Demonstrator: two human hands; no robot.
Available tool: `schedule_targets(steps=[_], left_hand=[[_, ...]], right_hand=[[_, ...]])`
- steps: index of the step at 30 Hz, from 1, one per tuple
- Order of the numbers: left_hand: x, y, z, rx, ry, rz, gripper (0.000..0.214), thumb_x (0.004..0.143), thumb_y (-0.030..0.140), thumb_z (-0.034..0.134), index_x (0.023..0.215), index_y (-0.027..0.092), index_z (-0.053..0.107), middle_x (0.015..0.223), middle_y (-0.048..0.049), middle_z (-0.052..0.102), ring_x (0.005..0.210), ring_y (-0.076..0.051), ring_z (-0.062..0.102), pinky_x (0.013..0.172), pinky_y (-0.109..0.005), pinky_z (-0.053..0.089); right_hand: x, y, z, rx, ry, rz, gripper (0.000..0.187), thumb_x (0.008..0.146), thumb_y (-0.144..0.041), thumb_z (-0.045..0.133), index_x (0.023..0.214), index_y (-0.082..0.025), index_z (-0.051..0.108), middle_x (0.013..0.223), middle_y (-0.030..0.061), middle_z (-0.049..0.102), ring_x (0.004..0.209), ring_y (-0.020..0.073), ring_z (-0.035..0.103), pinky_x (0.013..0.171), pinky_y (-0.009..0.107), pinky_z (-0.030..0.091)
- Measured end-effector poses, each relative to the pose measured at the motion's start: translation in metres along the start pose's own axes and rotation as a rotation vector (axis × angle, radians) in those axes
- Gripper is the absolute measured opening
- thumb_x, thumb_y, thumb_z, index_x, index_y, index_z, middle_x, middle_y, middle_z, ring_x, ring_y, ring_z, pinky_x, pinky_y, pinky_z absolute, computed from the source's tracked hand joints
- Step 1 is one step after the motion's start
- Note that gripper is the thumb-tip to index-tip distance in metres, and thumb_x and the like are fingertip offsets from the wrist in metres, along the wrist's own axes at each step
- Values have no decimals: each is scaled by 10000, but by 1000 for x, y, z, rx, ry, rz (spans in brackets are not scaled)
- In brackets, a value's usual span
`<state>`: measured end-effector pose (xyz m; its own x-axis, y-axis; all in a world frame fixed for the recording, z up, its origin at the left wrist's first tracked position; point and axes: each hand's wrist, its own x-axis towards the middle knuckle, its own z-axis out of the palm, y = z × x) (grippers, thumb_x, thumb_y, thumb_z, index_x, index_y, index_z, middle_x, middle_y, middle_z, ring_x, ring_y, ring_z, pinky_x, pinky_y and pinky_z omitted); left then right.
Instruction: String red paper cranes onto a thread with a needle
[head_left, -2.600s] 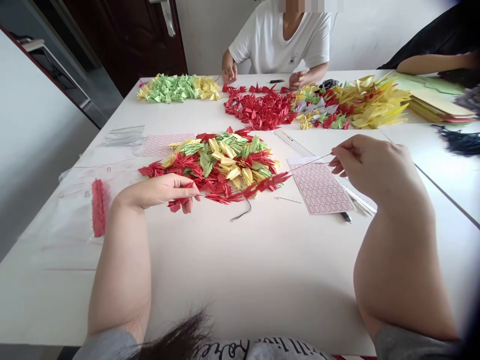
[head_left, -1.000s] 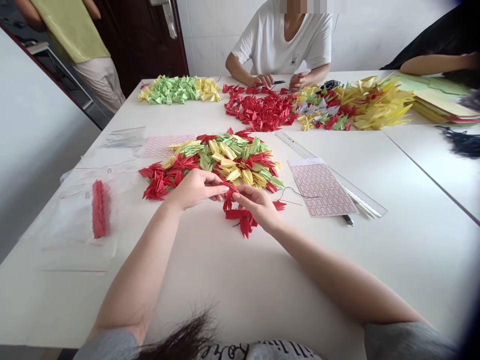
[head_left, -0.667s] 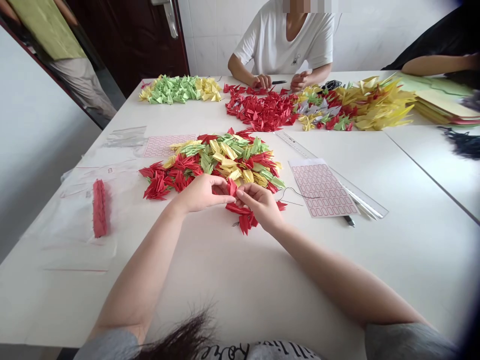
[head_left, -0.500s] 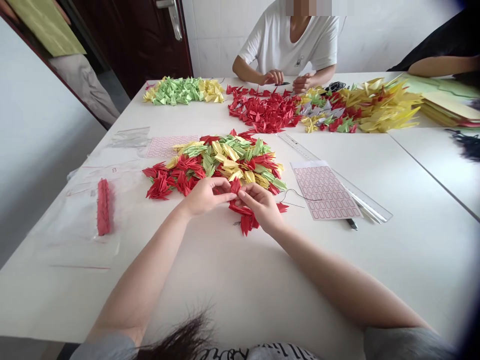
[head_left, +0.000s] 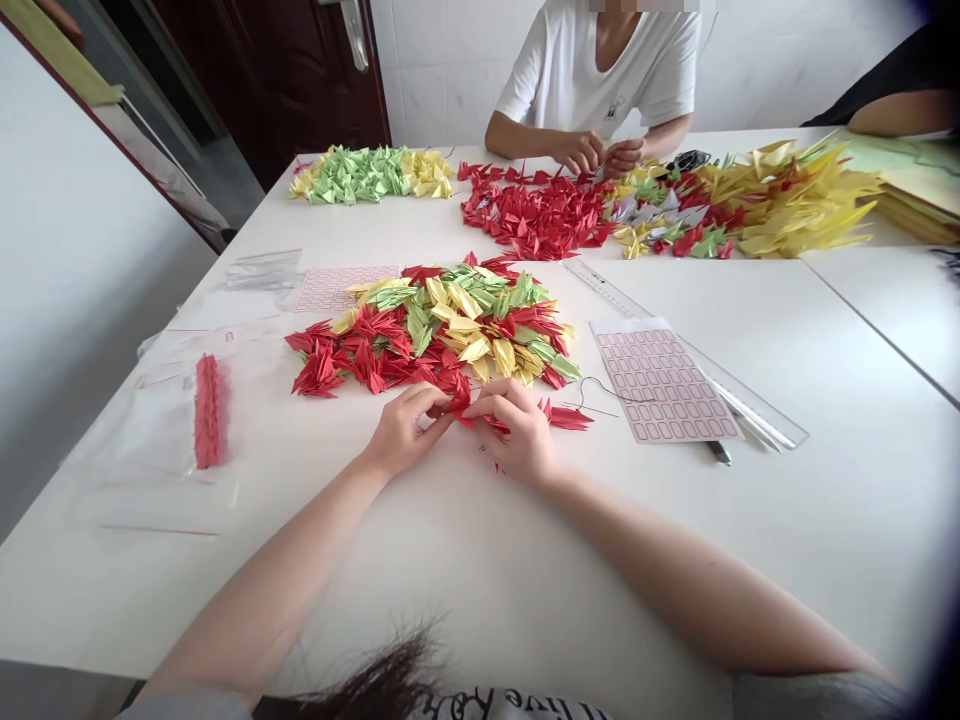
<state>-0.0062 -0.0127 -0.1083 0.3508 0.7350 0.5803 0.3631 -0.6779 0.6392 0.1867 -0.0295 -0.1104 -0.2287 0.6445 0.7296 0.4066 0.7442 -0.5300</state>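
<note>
Paper: red, folded, pinched low on the table by left hand and right hand; uneven pulling might tear it.
Thread: loops beside the right hand onto label sheet; a sideways sweep could tangle it.
Pile: red, green, yellow, just beyond; a nudge could scatter it.

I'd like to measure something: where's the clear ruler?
In the head view, the ruler lies right of the person's right hand, overlapping the pink-marked sheet.
</note>
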Motion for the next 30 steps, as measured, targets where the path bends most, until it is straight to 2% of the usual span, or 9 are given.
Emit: schedule_targets(steps=[6,13,18,24,30], left_hand=[[0,1,-1,-141,-55,-191,111,880,241,663,788,183,642,713,1,633,680,-130,579,615,-231,455],[-1,-1,0,-280,-61,-260,133,886,307,677,836,187,701,758,-19,687,698,-138,605,642,-241,472],[-3,-3,1,-293,-61,-304,179,879,350,687,814,186,713,771,-32,708,713,-148,621,656,-252,485],[-2,-2,1,-257,-34,-272,190,880,370,699,824,190,727,775,-40,718,722,-155,630,662,-262,491],[1,-1,0,-122,93,-170,132,892,299,682,825,189,708,741,-19,683,658,-123,593,613,-238,480]], right_hand=[[-4,2,2,-29,6,-43,202,901,-52,600,902,-237,681,913,26,583,794,130,617,671,249,523],[-4,2,-1,-23,-15,-50,206,899,-70,604,882,-248,707,894,36,591,795,142,620,672,265,533],[-7,2,0,-49,-66,-39,190,917,-115,602,851,-253,715,871,43,596,780,150,619,673,280,539],[-6,3,-1,-43,-83,-72,196,906,-82,603,845,-241,701,878,46,611,781,146,630,672,270,546],[-4,1,-1,-32,-104,-82,221,923,-68,529,862,-238,657,868,39,620,778,140,643,660,267,542]])
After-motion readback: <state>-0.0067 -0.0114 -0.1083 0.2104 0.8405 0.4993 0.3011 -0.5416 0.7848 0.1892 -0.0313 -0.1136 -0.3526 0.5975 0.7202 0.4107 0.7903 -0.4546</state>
